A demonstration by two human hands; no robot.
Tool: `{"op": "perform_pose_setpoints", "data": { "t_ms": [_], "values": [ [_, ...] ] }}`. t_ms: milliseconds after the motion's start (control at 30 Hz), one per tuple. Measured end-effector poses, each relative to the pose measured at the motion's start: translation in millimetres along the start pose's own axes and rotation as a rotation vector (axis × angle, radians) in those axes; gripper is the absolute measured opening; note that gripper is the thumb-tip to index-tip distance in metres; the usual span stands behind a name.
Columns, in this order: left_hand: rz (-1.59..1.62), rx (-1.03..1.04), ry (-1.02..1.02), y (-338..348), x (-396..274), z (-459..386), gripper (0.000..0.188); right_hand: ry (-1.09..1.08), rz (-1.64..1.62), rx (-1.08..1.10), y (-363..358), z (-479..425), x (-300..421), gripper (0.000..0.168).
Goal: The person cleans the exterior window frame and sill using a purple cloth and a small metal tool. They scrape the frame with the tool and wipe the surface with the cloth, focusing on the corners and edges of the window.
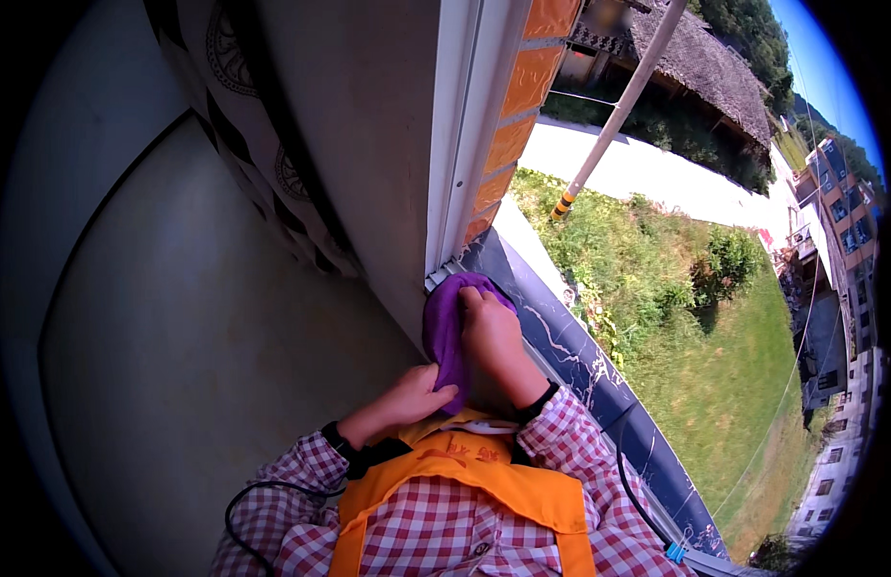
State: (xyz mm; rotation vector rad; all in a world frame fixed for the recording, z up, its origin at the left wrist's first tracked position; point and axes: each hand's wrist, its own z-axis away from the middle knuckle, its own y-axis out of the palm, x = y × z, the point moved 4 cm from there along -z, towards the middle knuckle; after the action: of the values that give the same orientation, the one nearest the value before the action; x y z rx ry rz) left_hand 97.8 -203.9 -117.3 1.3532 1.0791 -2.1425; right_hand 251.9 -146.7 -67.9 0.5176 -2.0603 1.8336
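Note:
A purple cloth [445,328] lies bunched over the lower corner of a white window frame [456,159]. My right hand [492,332] presses on its upper part with curled fingers, close to where the frame meets the sill track. Lower down, my left hand [414,395] grips the hanging end of the cloth between thumb and fingers. The track under the cloth is mostly hidden. Just beyond my right hand runs a dark marble-patterned outer sill [561,339].
Orange wall tiles [514,115] edge the frame outside. A patterned curtain [272,159] hangs at the left. Black cables run by both sleeves, and a blue binder clip [677,552] sits at the sill's near end. Outside are grass, a pole [611,119] and buildings.

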Motion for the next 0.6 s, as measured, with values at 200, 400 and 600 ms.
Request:
{"op": "perform_pose_setpoints", "data": {
  "t_ms": [200,400,600],
  "values": [
    [-0.093,0.016,0.05,-8.9,-10.3,-14.7,0.034,-0.025,-0.004,-0.011,19.5,-17.4,1.2,0.027],
    [-0.105,-0.028,0.083,3.2,16.6,-23.6,0.035,0.078,-0.213,-0.083,19.0,-15.2,-2.4,0.024],
    [-0.058,-0.084,0.18,-19.0,0.4,-7.5,0.026,0.036,-0.442,-0.182,39.7,-16.7,-6.1,0.022]
  ]
}}
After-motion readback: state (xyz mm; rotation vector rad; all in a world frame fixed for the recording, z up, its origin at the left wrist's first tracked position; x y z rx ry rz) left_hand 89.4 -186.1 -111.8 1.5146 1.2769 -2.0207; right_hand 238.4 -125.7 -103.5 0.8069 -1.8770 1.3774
